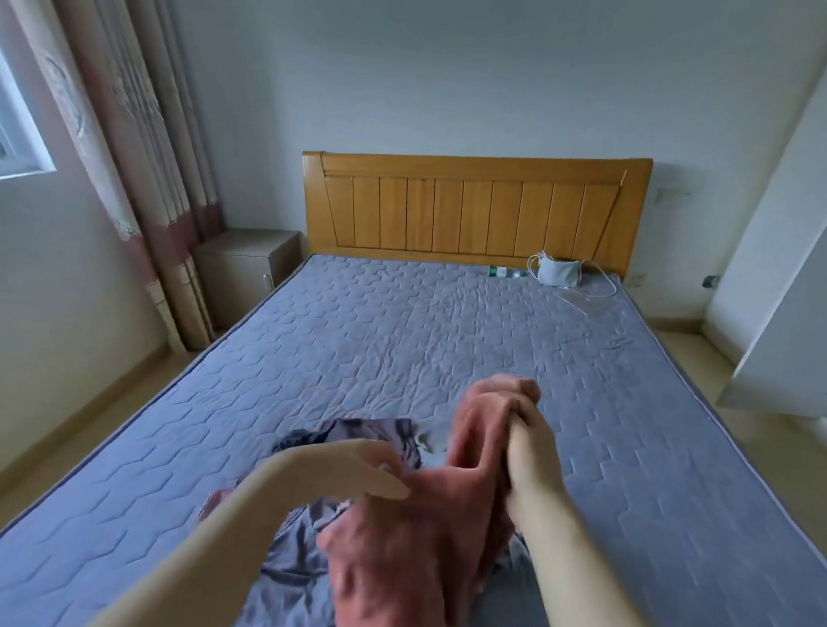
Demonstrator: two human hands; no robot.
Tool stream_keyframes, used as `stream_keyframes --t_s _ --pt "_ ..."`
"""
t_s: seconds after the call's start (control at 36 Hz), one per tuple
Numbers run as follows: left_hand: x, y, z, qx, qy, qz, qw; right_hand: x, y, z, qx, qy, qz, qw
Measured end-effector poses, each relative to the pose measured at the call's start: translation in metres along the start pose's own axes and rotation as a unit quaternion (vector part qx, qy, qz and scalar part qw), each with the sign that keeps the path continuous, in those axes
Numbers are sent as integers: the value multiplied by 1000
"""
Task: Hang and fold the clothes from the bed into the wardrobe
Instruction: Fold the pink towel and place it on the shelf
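Bed (403,341) mostly bare quilted mattress, free room toward headboard (478,203); clothes sit near foot edge. Right hand (522,403) raised, fist gripping pink garment (410,538) at its top. Left hand (379,469) lower, fingers on the pink fabric; grip unclear, blurred. One patterned garment (359,437) lies beneath. One mask (560,270) by headboard.

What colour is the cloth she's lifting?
Salmon pink cloth, clearest in the head view.

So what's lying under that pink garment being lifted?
Under the pink garment lie a grey garment and a dark patterned one, on the mattress. Anything further beneath is covered by the cloth and arms.
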State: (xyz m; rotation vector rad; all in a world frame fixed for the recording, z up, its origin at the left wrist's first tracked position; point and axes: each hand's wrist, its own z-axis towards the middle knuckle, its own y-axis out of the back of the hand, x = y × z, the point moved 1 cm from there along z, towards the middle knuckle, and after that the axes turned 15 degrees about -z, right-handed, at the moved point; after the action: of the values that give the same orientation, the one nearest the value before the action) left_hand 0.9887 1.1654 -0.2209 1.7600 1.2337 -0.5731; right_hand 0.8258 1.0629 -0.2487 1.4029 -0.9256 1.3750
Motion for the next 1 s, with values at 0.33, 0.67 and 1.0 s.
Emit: stream_keyframes --t_s 0.33,0.67,1.0 --pt "2 -27 33 -119 -129 -167 970 -13 -4 -27 75 -173 219 957" --pt "-15 -5 32 -169 -206 -57 962 22 -7 -15 119 -111 -15 986" --pt "-113 60 -1 -339 -343 -118 868 135 -27 21 59 107 -139 983"
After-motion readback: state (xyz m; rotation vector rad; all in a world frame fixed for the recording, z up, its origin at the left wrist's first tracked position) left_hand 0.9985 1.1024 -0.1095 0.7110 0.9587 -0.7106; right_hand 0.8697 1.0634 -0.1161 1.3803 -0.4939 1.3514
